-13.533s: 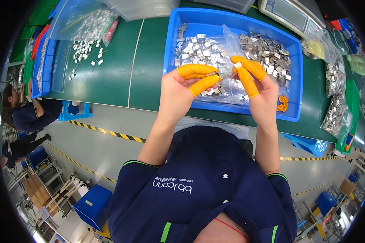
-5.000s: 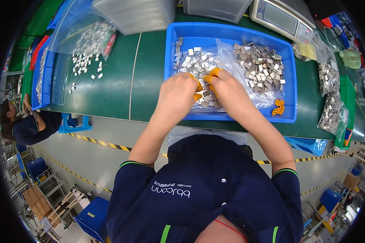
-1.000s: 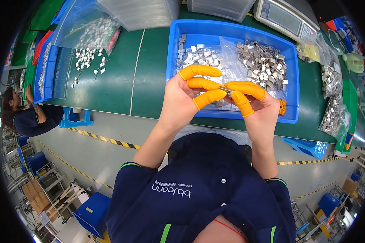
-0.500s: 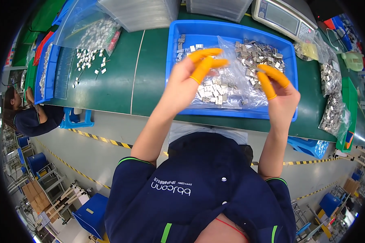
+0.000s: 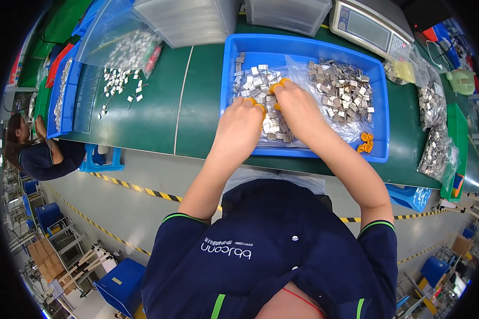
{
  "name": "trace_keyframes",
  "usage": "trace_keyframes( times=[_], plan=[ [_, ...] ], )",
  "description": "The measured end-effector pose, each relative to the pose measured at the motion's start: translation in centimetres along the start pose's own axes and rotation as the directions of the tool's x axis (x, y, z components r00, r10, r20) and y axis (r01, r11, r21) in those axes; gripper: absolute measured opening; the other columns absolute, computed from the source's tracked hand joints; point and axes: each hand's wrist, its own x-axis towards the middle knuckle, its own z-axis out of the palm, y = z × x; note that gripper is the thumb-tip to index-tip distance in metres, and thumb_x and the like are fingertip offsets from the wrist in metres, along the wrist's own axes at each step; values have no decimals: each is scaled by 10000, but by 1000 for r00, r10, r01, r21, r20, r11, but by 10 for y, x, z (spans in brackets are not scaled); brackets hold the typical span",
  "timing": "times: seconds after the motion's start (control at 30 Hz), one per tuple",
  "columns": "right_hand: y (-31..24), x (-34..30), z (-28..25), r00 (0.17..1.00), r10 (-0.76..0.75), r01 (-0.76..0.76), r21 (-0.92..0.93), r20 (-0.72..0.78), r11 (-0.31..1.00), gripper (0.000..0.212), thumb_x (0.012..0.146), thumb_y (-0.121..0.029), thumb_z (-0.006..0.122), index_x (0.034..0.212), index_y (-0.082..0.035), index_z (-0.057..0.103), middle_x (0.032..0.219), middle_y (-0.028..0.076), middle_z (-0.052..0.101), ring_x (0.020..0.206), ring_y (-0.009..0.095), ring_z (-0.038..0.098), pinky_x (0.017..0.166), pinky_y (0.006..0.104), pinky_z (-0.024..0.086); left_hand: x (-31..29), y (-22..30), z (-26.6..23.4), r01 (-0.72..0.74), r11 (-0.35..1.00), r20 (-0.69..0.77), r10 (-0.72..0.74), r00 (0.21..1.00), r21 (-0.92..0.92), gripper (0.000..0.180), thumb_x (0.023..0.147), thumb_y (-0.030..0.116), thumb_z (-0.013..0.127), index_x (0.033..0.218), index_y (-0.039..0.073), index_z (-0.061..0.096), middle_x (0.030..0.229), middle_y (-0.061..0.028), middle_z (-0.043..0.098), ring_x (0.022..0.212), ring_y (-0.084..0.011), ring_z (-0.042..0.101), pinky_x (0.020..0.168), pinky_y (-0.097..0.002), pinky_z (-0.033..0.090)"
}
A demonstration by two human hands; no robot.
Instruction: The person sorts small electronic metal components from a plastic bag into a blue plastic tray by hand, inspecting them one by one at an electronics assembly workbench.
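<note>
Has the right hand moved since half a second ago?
Yes. The right hand has come down and leftward, from raised near the right end of the blue bin to the metal parts beside the left hand.

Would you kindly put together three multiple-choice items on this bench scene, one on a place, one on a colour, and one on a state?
1. Where are both hands working?
A. over the weighing scale
B. inside the blue tray
C. on the bare green mat

2. What colour are the finger covers on the fingertips?
A. orange
B. white
C. black

3. How do the small metal parts in the tray lie?
A. stacked in neat rows
B. sealed in boxes
C. loose in heaps on clear plastic

Answers:
1 B, the left hand and right hand sit within the blue tray.
2 A, the finger covers show orange.
3 C, the metal parts lie jumbled on clear plastic.
</note>
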Motion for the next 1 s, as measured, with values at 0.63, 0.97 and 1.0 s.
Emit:
trace_keyframes(
  times=[0.63,0.97,1.0],
  plan=[
    [-8,-21,-32,940,330,-230,548,-91,804,172,734,-66,653,890,-3,617,827,122,642,725,206,627,653,286,485,-1,1,-5,5,958,-88,-31,996,-285,199,696,16,636,880,-41,591,779,-154,588,786,-285,570,695,-361,459],
    [-5,-27,-38,889,434,-247,951,147,185,191,805,-56,614,960,55,613,877,86,638,782,125,604,728,223,479,-1,14,-12,73,11,64,-375,925,-997,193,746,-62,625,931,-86,576,924,-156,614,837,-231,630,744,-299,525],
    [-6,-27,-38,887,437,-249,951,147,184,191,805,-56,614,960,55,613,877,86,638,782,125,604,728,223,479,0,14,-12,76,10,67,-373,925,-997,193,746,-62,625,931,-86,576,924,-156,614,837,-231,630,744,-299,525]
  ],
)
